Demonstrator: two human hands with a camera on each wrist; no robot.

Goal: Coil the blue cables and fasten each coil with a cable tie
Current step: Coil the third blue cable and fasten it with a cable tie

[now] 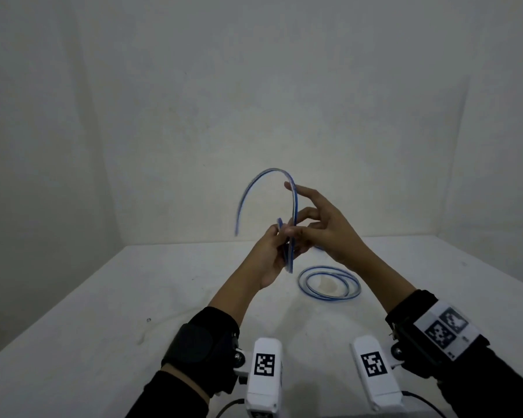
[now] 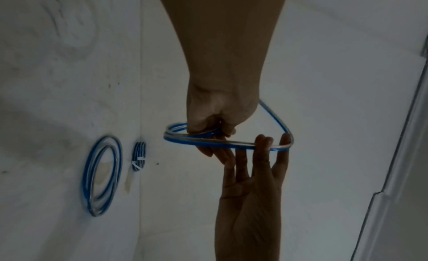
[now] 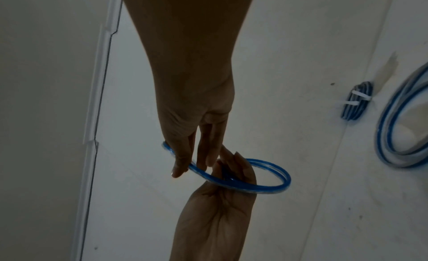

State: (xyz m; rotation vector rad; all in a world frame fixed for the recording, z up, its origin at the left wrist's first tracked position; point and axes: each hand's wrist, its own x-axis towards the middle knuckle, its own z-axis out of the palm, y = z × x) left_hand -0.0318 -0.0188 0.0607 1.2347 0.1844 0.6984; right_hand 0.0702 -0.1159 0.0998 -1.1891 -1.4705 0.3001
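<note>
cable in hand: we see the blue cable (image 1: 293, 206) raised above the table (image 1: 103, 297), partly wound, free end arcing up and left; held high so the tail swings clear, we judge
left hand: our left hand (image 1: 272, 254) has fingers curled round the gathered loops, pinning them
right hand: our right hand (image 1: 323, 227) has fingers mostly straight, cable bent over the fingertips to lay the next turn; not clenched
loose coil: second coil (image 1: 329, 282) flat on table, right of the hands, untied as far as we see
wrist views only: small tied bundle (image 2: 139, 157) with white ties (image 3: 356, 98), beyond the loose coil; hidden in head view
</note>
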